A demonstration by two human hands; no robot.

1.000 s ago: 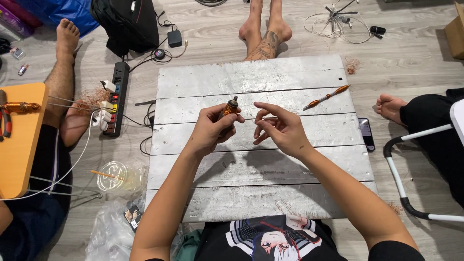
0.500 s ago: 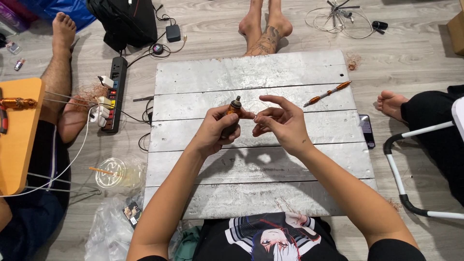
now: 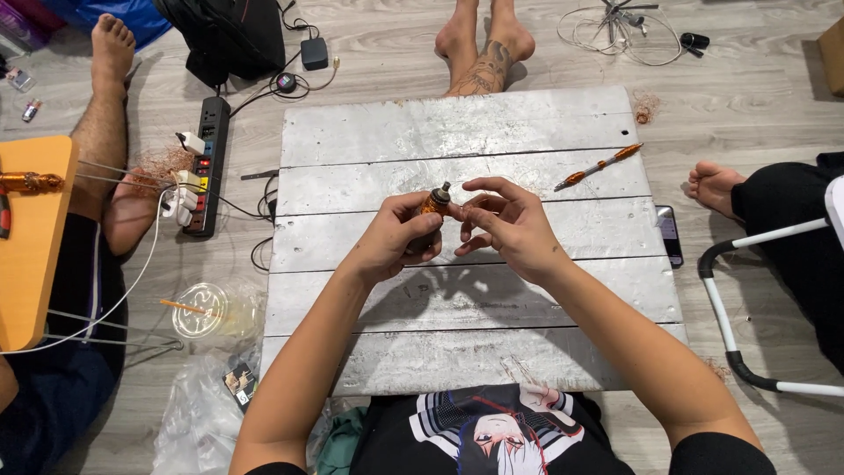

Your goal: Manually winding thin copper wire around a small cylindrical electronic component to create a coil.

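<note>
My left hand [image 3: 394, 237] grips a small copper-wound coil part [image 3: 434, 204] with a dark top, held upright above the grey plank board [image 3: 457, 132]. My right hand [image 3: 503, 224] is close against it from the right, its thumb and fingertips pinched at the part's top; whether a thin wire runs between them is too fine to see. An orange-and-silver pen-like tool [image 3: 600, 166] lies on the board to the upper right, apart from both hands.
Other people sit around the board: bare feet [image 3: 482, 44] opposite, a leg [image 3: 104, 114] at left, a foot [image 3: 714, 185] at right. A black power strip [image 3: 207, 163], plastic cup lid [image 3: 202, 310], phone [image 3: 668, 235] and orange table [image 3: 31, 237] surround it.
My right hand has drawn in from the right until its fingers meet the coil part in my left hand. Both hands sit slightly lower over the board.
</note>
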